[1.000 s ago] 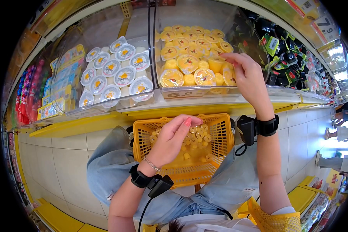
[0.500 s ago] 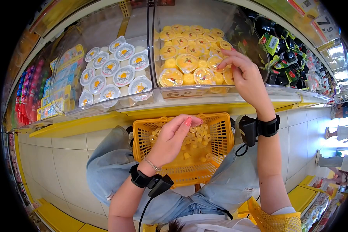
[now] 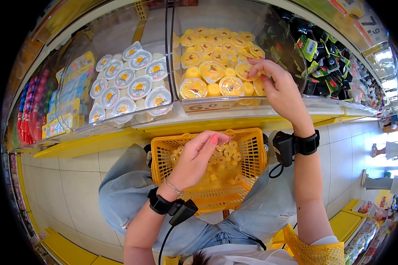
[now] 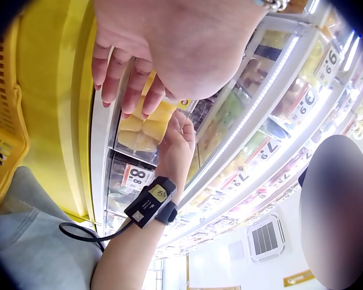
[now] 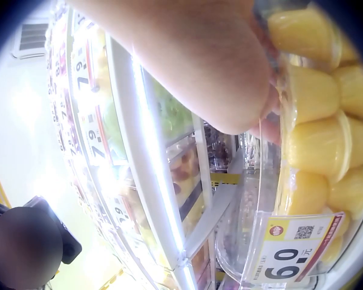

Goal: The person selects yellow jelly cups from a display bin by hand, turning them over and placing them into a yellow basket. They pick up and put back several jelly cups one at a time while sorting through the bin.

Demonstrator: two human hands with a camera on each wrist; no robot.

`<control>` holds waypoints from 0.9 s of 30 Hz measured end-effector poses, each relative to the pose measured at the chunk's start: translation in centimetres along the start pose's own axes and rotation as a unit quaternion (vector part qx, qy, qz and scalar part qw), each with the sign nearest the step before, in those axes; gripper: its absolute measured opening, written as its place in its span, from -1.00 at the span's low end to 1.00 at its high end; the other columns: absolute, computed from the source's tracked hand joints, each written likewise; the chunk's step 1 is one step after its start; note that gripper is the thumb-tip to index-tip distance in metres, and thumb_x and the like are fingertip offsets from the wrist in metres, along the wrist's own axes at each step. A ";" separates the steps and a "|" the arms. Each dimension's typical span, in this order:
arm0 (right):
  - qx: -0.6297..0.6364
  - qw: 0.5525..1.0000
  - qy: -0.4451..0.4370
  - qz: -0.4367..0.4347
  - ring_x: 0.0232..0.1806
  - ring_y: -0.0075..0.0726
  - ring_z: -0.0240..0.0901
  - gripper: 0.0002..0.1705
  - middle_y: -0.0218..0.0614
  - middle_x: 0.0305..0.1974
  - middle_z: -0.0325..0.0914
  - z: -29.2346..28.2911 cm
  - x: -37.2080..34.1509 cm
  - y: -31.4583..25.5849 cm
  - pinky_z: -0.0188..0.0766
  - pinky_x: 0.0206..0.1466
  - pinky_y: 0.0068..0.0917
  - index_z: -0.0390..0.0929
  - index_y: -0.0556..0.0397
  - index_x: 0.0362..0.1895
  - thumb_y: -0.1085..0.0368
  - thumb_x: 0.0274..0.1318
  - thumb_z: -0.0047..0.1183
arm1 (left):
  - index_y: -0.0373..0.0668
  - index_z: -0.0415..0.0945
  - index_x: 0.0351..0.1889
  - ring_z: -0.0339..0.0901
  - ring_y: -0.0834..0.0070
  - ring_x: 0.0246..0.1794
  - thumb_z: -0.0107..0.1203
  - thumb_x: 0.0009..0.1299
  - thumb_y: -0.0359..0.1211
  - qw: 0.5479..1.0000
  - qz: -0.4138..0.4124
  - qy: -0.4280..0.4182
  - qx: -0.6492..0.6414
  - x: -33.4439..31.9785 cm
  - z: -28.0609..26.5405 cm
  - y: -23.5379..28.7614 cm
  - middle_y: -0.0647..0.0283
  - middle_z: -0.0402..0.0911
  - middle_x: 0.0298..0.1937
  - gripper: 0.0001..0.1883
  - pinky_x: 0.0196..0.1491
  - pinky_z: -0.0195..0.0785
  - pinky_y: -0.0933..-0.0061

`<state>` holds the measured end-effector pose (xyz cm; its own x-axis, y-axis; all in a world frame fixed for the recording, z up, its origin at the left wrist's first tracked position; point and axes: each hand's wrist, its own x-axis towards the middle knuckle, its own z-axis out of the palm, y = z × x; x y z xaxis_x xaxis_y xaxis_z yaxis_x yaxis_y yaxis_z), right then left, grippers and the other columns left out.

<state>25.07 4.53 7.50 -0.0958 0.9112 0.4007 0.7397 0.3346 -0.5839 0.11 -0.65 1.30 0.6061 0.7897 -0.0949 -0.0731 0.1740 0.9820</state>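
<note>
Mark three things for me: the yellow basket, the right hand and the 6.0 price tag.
Basket (image 3: pixel 254 154): head view, on its right-hand wall as pictured.
Right hand (image 3: pixel 281 89): head view, middle of the hand.
Price tag (image 5: pixel 295 249): right wrist view, on its printed face.

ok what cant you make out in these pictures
Head view: some small yellow items in the basket, hidden by the left grip.
Right wrist view: most fingers of the right grip, blocked by its own palm and wrist; whether they touch a cup is unclear.
Head view: fine print on the yellow lids, too small.
Head view: upper bodies of the passers-by, cut off at the right edge.
</note>
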 end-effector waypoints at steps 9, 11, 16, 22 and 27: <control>0.005 1.000 0.009 0.013 0.15 0.04 0.42 -0.74 -0.10 0.03 0.55 0.1 0.0 -0.1 0.35 0.14 -0.25 0.45 0.06 -0.15 0.55 0.13 -0.22 | -0.32 0.51 -0.02 0.48 0.54 0.01 -0.20 0.59 -0.22 1.000 0.003 0.000 0.002 0.0 -0.1 -0.1 0.25 0.61 -0.05 -0.64 0.13 0.27 0.52; 0.003 1.000 0.013 0.011 0.14 0.04 0.43 -0.73 -0.10 0.03 0.55 0.1 0.0 -0.1 0.35 0.14 -0.25 0.44 0.06 -0.13 0.55 0.13 -0.23 | -0.32 0.51 -0.01 0.48 0.54 0.01 -0.20 0.59 -0.22 1.000 0.003 0.000 0.002 0.0 -0.1 -0.1 0.25 0.61 -0.05 -0.64 0.13 0.27 0.52; -0.001 1.000 0.028 -0.001 0.12 0.06 0.44 -0.72 -0.08 0.02 0.55 0.1 -0.1 0.0 0.35 0.12 -0.26 0.44 0.08 -0.14 0.57 0.11 -0.24 | -0.32 0.50 -0.01 0.48 0.54 0.01 -0.20 0.59 -0.23 1.000 0.007 -0.003 -0.004 0.0 -0.1 -0.2 0.25 0.60 -0.05 -0.65 0.13 0.27 0.52; 0.073 0.996 0.054 -0.021 0.08 0.00 0.49 -0.66 -0.06 -0.01 0.57 -0.3 -0.2 -0.6 0.38 0.10 -0.32 0.53 0.15 -0.20 0.65 0.03 -0.26 | -0.32 0.50 -0.01 0.48 0.53 0.04 -0.19 0.59 -0.23 1.000 0.006 -0.004 -0.004 -0.1 -0.2 0.1 0.24 0.60 -0.04 -0.65 0.15 0.27 0.51; 0.068 0.990 0.106 -0.061 0.07 -0.06 0.52 -0.63 -0.12 -0.06 0.61 -0.6 -0.9 -1.0 0.42 0.06 -0.37 0.57 0.16 -0.25 0.71 -0.03 -0.25 | -0.33 0.50 -0.01 0.49 0.52 0.03 -0.19 0.59 -0.23 1.000 0.007 0.000 -0.005 -0.1 -0.1 0.3 0.24 0.60 -0.04 -0.65 0.15 0.28 0.50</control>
<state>24.83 3.23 8.17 -0.0253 0.7958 0.6051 0.6338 0.4808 -0.6059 -0.05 -0.66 1.60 0.6049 0.7920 -0.0820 -0.0890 0.1696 0.9815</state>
